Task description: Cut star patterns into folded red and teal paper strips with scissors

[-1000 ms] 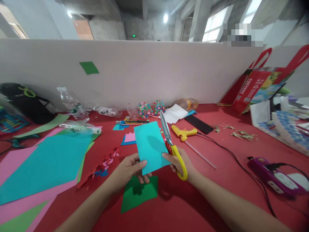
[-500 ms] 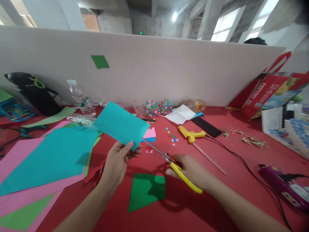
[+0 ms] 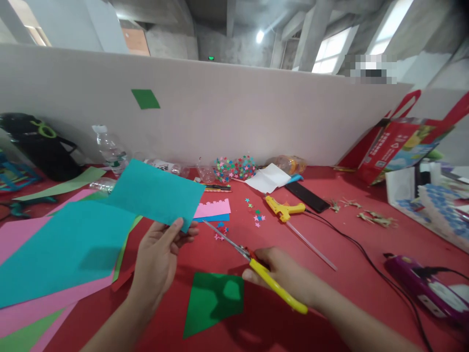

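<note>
Turquoise sheet (image 3: 157, 191) partly hides a bottle (image 3: 178, 169); green paper (image 3: 213, 300) lies nearby.

A smooth, matte white partition (image 3: 238, 127) stands along the far edge of the red tabletop (image 3: 351, 269), a flat green four-sided patch (image 3: 145, 99) on its face. Beyond rises a bare grey concrete wall (image 3: 170, 46) with a small glowing green sign (image 3: 211, 58). A bright white lamp (image 3: 260, 36) shines beneath the concrete ceiling beam (image 3: 230, 19). At right, a pale, paned window (image 3: 331, 50) lets in daylight beside a thick grey column (image 3: 315, 39).
</note>
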Available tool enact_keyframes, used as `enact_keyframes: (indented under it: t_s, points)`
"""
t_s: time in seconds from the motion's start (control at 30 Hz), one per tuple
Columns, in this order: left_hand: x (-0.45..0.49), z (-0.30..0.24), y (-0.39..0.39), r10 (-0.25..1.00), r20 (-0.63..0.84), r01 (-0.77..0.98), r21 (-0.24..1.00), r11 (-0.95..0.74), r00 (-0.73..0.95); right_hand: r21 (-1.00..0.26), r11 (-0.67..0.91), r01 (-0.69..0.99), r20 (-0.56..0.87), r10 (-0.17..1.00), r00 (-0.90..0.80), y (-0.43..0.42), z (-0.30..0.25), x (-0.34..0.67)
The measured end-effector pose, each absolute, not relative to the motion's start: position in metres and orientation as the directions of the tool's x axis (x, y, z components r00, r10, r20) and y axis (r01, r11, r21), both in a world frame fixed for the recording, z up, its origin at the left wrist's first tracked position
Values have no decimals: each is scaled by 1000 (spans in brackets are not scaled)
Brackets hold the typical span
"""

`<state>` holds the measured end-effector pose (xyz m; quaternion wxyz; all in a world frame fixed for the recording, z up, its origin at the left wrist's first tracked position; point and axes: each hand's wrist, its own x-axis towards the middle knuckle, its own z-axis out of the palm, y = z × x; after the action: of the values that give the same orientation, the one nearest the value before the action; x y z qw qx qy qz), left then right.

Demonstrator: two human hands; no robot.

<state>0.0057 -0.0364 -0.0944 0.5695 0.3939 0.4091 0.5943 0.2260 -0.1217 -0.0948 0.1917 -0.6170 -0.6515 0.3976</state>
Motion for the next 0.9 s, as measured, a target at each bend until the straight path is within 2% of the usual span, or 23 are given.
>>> enact_keyframes:
  t_s: [0.2, 0.47, 0.67, 0.8, 0.9]
  points:
    - [13, -107, -43, 994, -55, -310, 947, 83, 99, -788, -79, 610, -251, 946, -203, -123, -102, 225]
    - [21, -101, -53, 988, -89, -291, 949, 123, 130, -807, -74, 586, -249, 943, -223, -124, -106, 224]
    - [18, -97, -54, 986, -81, -262, 958, 118, 148, -775, -78, 627, -262, 943, -207, -124, -106, 220]
    - [16, -95, -55, 960, -105, -161, 976, 150, 260, -712, -18, 702, -222, 954, -201, -128, -99, 216]
    - [16, -94, -55, 944, -113, -127, 979, 159, 310, -714, -28, 699, -218, 958, -185, -131, -96, 215]
